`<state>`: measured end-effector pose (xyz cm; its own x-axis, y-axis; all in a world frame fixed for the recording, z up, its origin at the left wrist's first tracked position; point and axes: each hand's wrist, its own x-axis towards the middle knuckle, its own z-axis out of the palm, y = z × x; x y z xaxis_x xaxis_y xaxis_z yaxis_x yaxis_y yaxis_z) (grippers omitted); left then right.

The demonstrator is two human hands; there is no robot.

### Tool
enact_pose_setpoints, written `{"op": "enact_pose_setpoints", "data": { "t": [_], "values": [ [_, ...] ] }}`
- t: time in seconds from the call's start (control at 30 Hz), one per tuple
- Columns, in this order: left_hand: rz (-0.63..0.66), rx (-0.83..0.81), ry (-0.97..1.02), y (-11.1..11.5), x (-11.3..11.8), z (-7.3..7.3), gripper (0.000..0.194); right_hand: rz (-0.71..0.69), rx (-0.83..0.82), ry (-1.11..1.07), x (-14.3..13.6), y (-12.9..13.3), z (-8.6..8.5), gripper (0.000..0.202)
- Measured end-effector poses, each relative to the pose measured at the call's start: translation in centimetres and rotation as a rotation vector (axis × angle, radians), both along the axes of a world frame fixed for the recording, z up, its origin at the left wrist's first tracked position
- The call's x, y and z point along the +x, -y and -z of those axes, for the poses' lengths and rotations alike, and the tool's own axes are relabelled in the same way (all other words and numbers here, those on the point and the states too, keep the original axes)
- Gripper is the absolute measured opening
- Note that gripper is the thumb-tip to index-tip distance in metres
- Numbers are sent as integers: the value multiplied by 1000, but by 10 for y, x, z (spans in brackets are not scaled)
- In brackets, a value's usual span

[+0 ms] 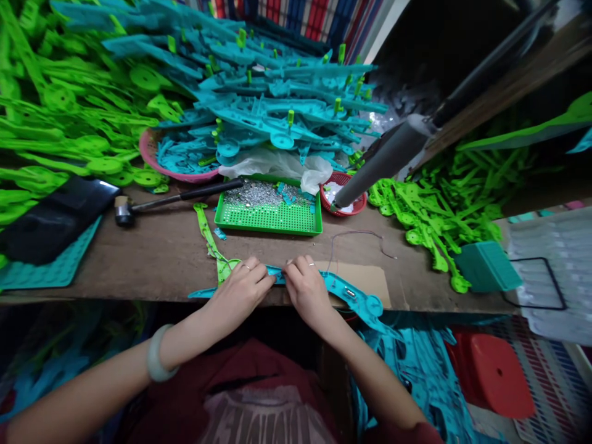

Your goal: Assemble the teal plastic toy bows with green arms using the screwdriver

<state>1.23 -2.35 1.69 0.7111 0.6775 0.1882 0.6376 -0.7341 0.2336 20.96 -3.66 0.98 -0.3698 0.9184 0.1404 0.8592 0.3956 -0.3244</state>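
A long blue plastic part [340,285] lies across the table's front edge, its right end sticking out past it. My left hand [247,285] has its fingers closed on the part near its middle. Close beside it, my right hand [306,291] pinches the same part, fingertips pressed down; any small item under them is hidden. A small metal piece [350,292] sits in the blue part to the right. A bright green plastic part [206,231] reaches under my left hand. Thin wires [356,232] curl on the table beyond my right hand.
A green tray [268,226] of small metal bits stands ahead, with a hammer [176,196] to its left. Red [343,211] and pink [182,176] baskets sit nearby. Blue parts [277,111] and green parts [78,123] are heaped behind. A grey pole [383,160] slants down at right.
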Motion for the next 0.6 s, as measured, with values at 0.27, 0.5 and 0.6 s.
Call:
{"op": "enact_pose_setpoints", "data": {
  "t": [0.27, 0.5, 0.6],
  "values": [
    [-64, -25, -111, 4, 7, -1, 13, -94, 11, 43, 8, 1, -5, 24],
    [-55, -115, -118, -2, 5, -7, 11, -196, -5, 61, 18, -4, -4, 26],
    [-3, -149, -129, -7, 4, -10, 27, -279, -39, 160, 17, -9, -7, 21]
  ]
}}
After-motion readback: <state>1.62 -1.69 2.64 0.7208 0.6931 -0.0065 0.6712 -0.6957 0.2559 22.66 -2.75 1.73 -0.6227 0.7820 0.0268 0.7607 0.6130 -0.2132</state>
